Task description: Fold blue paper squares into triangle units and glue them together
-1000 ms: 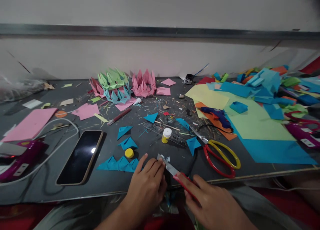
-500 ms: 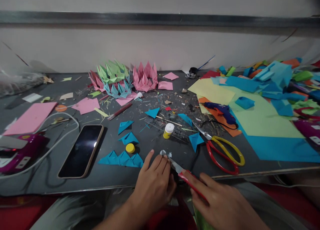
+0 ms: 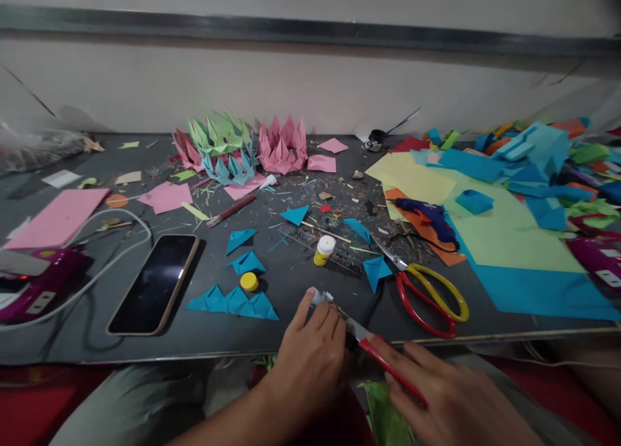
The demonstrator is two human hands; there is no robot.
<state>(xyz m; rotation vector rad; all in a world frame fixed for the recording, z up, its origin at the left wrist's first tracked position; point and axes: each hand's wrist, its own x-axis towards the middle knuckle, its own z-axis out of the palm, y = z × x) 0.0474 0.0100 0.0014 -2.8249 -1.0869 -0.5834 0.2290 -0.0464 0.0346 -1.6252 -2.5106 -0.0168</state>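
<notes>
In my right hand (image 3: 429, 384) is the red handle of a knife (image 3: 388, 371), its metal blade pointing up and left. The blade runs under the curled fingers of my left hand (image 3: 315, 342), at the table's front edge. A crumpled whitish bit (image 3: 321, 296) pokes out at the left fingertips; what those fingers grip is mostly hidden. Just beyond stand a small white-topped yellow bottle (image 3: 323, 250) and a yellow cap (image 3: 249, 281). Folded blue paper pieces (image 3: 233, 301) lie left of my left hand. Scissors (image 3: 427, 297) with red and yellow handles rest right of it.
A phone (image 3: 152, 284) and a purple device (image 3: 36, 281) with a white cable lie left. Pink, green and blue folded-paper crowns (image 3: 283, 147) stand at the back. A blue glue gun (image 3: 427, 219) and coloured paper sheets (image 3: 514, 232) cover the right side.
The view has tilted and shifted slightly. My left hand and the knife in my right hand have moved a little rightward; the left index finger now bends against the whitish bit.
</notes>
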